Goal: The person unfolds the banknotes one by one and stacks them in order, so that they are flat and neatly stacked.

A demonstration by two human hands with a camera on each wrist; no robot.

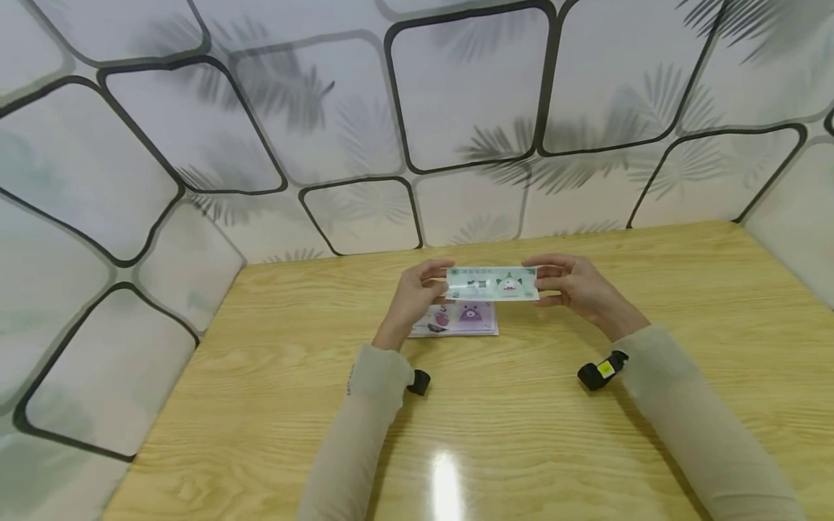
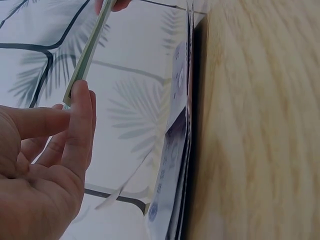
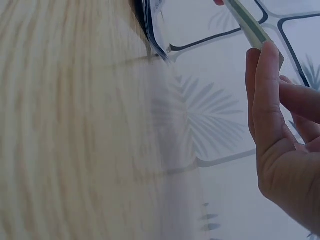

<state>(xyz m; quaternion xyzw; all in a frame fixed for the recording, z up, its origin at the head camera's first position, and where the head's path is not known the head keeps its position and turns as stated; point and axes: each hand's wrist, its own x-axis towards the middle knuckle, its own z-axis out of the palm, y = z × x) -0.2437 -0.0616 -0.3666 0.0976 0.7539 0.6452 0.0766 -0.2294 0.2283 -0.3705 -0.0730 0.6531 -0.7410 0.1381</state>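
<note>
Between both hands is a pale green play banknote (image 1: pixel 491 284) with a cartoon animal face, raised over the table. My left hand (image 1: pixel 417 293) pinches its left end between thumb and fingers. At the opposite end, my right hand (image 1: pixel 573 284) pinches it the same way. Seen edge-on in the left wrist view, the green paper (image 2: pixel 87 55) looks thick, perhaps several notes together. Behind and below it, a pile of purple play banknotes (image 1: pixel 469 322) lies on the table, partly covered by the left hand and the green note. The pile's layered edges (image 2: pixel 172 165) show in the left wrist view.
The light wood table (image 1: pixel 508 434) meets a white wall (image 1: pixel 469 94) with dark rounded outlines and leaf prints at the back and left. Black wrist straps (image 1: pixel 602 370) sit at both cuffs. A bright light reflection lies near the table's front.
</note>
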